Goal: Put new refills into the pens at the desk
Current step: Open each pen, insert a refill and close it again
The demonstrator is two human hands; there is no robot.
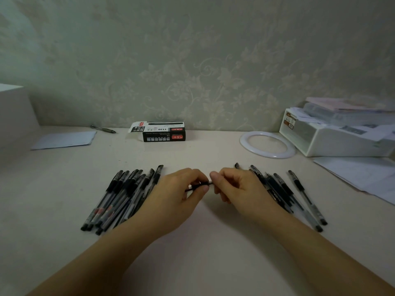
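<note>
Fingers of the left hand [181, 190] and right hand [233, 186] pinched one pen [199, 185] at frame centre, apparently working its tip end; pens [126, 195] lay left, others [288, 193] right. Next likely needed: a refill from the box [163, 131] above.

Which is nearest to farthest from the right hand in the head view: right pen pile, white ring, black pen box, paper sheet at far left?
From the right hand:
1. Right pen pile, lying just beside it on the right.
2. White ring and black pen box, both toward the back wall: too close to call.
3. Paper sheet, far back left.
</note>
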